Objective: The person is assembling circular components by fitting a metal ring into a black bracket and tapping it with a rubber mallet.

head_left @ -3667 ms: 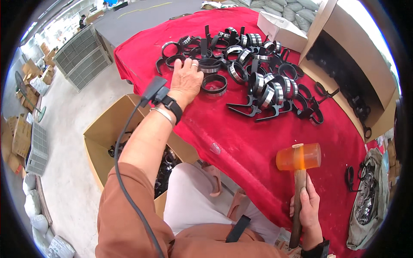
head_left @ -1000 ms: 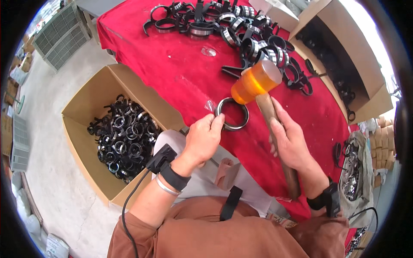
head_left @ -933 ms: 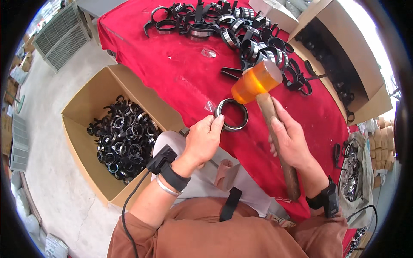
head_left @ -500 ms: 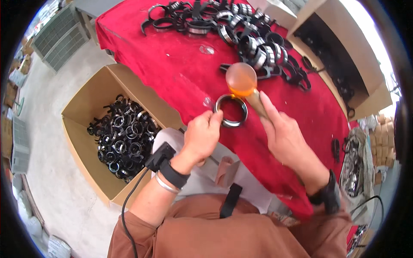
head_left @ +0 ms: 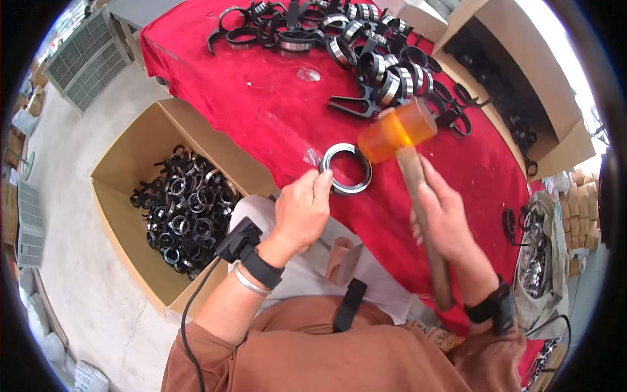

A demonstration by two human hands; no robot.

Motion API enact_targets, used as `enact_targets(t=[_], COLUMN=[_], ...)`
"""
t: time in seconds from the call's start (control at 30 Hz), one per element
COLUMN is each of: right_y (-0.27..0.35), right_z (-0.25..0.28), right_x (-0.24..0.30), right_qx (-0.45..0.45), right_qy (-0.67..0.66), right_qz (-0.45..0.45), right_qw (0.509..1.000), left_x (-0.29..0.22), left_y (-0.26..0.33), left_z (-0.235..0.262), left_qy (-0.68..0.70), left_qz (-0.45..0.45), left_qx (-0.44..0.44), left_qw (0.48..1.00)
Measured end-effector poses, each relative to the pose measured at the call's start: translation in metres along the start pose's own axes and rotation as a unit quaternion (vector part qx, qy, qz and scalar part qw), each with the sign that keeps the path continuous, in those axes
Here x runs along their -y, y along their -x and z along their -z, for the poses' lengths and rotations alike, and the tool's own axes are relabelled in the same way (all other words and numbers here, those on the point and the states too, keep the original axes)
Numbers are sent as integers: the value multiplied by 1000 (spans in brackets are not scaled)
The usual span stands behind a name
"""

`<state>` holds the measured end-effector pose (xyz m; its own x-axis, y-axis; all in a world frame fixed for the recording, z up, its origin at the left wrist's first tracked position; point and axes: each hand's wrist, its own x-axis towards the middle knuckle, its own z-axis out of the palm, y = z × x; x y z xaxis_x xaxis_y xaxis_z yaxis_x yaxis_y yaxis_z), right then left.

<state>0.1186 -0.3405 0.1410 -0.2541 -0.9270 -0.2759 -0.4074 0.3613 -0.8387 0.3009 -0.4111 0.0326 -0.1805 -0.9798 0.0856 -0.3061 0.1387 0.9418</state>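
Note:
Between thumb and fingers of my left hand (head_left: 304, 208) is the near-left rim of a silver and black ring (head_left: 353, 189), held over the red cloth. My right hand (head_left: 445, 212) is wrapped round the wooden handle of a mallet (head_left: 396, 132). Its translucent orange head sits just right of the ring, tilted sideways; I cannot tell if they touch. A pile of black holders with silver bands (head_left: 392, 81) lies beyond the mallet at the back of the table. A strap with a small device circles my left wrist.
Left of the table, a deep cardboard box (head_left: 121, 251) holds many black rings. Another cardboard box (head_left: 548, 127) with black parts stands at the back right. A sack of metal pieces (head_left: 534, 261) is at the right. The red cloth (head_left: 255, 98) covers the table.
The mallet has swung right and turned so its head shows side-on, apart from the ring's far edge. The ring has tipped to show more of its face. My left hand keeps its grip.

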Motion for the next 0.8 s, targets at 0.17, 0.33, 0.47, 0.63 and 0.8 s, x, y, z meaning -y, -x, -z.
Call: enact_targets(t=[0.17, 0.33, 0.47, 0.63, 0.8], right_y=[5, 19, 0, -14, 22], right_z=[-1, -5, -20, -5, -7], right_x=[16, 47, 6, 20, 31], right_qx=[-23, -126, -42, 47, -71], right_qy=[-5, -110, 45, 16, -52], right_qz=[69, 242, 132, 46, 126], right_qw=[997, 956, 989, 998, 988], left_x=[1, 5, 0, 1, 4], left_y=[0, 1, -1, 0, 4], left_z=[0, 2, -2, -1, 3], left_qy=[-15, -14, -24, -17, -41], left_qz=[-12, -12, -26, -17, -18], left_qx=[-11, -18, -15, -14, -28], left_qw=[1000, 1000, 999, 1000, 999])
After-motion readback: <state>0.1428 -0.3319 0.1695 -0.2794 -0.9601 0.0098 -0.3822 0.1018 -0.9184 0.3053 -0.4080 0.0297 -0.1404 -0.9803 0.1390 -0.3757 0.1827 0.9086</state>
